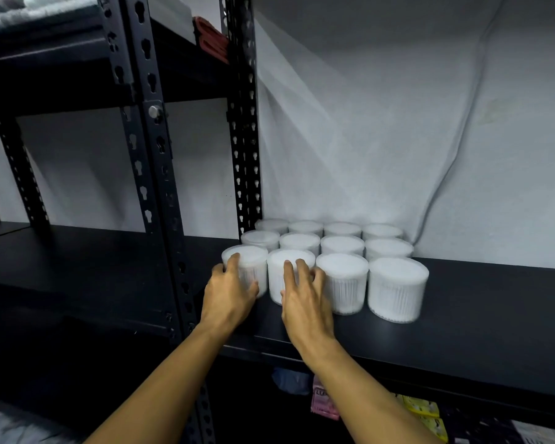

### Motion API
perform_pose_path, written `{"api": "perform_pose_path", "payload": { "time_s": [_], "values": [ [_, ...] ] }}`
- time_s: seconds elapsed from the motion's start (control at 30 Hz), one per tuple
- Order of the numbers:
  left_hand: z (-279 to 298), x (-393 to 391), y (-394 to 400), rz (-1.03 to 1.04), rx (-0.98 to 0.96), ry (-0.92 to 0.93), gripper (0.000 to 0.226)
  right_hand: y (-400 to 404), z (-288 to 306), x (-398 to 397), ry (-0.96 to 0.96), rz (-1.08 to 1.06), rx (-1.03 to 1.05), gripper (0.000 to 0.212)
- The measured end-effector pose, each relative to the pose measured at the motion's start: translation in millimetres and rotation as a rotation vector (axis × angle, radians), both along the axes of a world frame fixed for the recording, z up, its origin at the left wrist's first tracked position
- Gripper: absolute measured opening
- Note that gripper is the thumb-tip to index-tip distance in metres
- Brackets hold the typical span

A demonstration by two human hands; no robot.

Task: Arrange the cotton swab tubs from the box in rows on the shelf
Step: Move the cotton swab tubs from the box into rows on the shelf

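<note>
Head view, down onto shelf (462, 302)

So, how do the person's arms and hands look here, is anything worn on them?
Both arms are bare up to the edge of the picture: no sleeves show. The left hand and the right hand wear no gloves, and I see no rings, watch or bracelet on the fingers or wrists. No markings show on them. The nails look short, though the picture is too dim to be sure.
</note>
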State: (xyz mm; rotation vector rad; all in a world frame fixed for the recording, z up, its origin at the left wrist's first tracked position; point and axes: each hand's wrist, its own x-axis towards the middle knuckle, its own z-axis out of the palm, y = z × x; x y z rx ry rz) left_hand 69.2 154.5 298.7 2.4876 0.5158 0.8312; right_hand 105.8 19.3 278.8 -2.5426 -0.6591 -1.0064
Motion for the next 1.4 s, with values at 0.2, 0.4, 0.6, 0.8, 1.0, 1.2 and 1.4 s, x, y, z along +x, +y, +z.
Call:
{"api": "perform_pose_path", "payload": {
  "time_s": [0.2,0.4,0.6,0.8,1.0,1.2,1.4],
  "values": [
    [-1,2,1,-0.002,0.006,0.008,0.067,1,3,-2,-0.005,-0.029,-0.029,0.072],
    [1,-1,0,-0.022,0.027,0.037,0.073,-3,5,-4,0.002,-0.039,-0.087,0.085],
    [19,-22,-21,-0.036,0.041,-0.033,0.045,-46,21,-11,-0.081,0.074,-0.021,0.062],
    [32,-16,-88,-0.231,0.203,-0.144,0.046,-141,30,8,-0.094,0.044,0.031,0.046],
    [22,28,-149,-0.268,0.506,0.07,0.065,-193,26,37,0.119,0.07,-0.064,0.061],
    [2,43,-160,-0.261,0.497,0.056,0.038,-192,10,44,0.192,0.207,0.073,0.054],
    [3,42,-162,-0.314,0.427,0.006,0.035,-188,9,43,0.269,0.239,0.194,0.052]
  ]
}}
